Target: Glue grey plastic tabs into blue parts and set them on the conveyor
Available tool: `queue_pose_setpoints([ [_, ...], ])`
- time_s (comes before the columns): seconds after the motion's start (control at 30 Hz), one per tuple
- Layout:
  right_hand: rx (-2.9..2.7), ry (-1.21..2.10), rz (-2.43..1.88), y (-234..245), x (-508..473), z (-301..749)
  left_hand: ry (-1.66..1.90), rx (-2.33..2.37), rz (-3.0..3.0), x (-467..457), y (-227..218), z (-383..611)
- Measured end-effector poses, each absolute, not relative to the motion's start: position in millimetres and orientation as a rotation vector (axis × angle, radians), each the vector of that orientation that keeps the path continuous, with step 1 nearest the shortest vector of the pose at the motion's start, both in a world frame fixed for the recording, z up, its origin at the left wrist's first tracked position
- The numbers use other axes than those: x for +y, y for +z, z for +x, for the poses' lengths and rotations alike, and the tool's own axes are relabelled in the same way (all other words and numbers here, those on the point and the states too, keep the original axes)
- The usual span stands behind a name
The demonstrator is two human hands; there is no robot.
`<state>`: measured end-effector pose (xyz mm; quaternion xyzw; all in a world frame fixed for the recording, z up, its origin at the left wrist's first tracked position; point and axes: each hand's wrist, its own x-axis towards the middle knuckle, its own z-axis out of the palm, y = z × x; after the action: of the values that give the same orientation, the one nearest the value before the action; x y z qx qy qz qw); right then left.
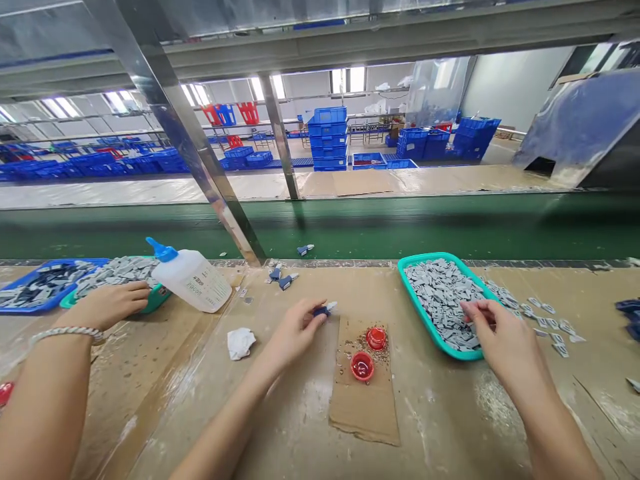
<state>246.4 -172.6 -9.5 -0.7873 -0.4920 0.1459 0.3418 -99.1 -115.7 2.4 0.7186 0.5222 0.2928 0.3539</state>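
My left hand [296, 328] is closed on a small dark blue plastic piece [321, 311] with a pale tip, held just above the table left of a cardboard strip [363, 417]. On that strip are two small red cups [362, 367], the nearer one with shiny liquid inside. My right hand [500, 330] reaches over the right rim of a green tray [424, 319] heaped with small grey plastic pieces [443, 297]. Its thumb and forefinger are pinched together; whatever they hold, if anything, is hidden.
A co-worker's hand [113, 305] with a braided bracelet rests at another green tray on the left. Beside it leans a white bottle [197, 280] with a blue nozzle. Crumpled tissue [241, 343] lies on the table. Beyond runs a green conveyor belt [350, 230]; a metal post [200, 153] stands at left.
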Motion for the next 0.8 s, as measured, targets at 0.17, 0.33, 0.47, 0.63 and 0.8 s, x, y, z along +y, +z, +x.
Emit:
queue_pose_setpoints([
  [0.17, -1.193, 0.881, -1.58, 9, -178, 210, 1.068, 1.077, 1.04, -133, 15, -103],
  [0.33, -1.266, 1.253, -1.362, 12, -183, 175, 1.099, 0.907, 0.724, -137, 16, -101],
  [0.47, -1.253, 1.399, -1.33, 11, -184, 159, 1.079, 0.861, 0.672, -137, 16, -102],
  [0.63, -1.202, 1.422, -1.332, 11, -185, 149, 1.06, 0.844, 0.678, -138, 19, -105],
  [0.8, -1.197, 1.402, -1.294, 10, -186, 147, 1.064, 0.834, 0.686, -138, 17, -104],
])
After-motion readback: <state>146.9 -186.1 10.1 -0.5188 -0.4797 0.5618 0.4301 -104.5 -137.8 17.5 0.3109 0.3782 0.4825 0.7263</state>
